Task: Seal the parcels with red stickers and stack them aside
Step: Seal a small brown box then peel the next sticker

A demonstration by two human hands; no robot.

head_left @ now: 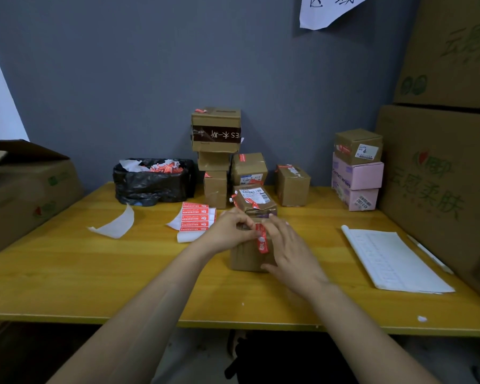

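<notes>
While the left hand (233,228) pinches the upper end of the red sticker (262,241) at the top edge of the parcel (244,257), I record the right hand (290,252) laid over the parcel's right side, its fingers fairly straight on top and its thumb against the front face, gripping nothing. Location: the parcel stands upright near the middle of the yellow table (94,273), with the sticker running from its top down over the front face. Whether the lower end is fully stuck, I cannot tell. Assessment: the seal is being fixed across the closing edge. For a sound result, I would anchor the top end first and then smooth downward with flat fingers so the strip lies straight and uncreased, while the right hand steadies the box against sliding. The fold over the corner needs firm pressure, since that is where a seal is likeliest to lift. The sticker sheet (195,217) lies just left of the hands, and the sealed stack (216,151) stands at the wall, the likely destination
</notes>
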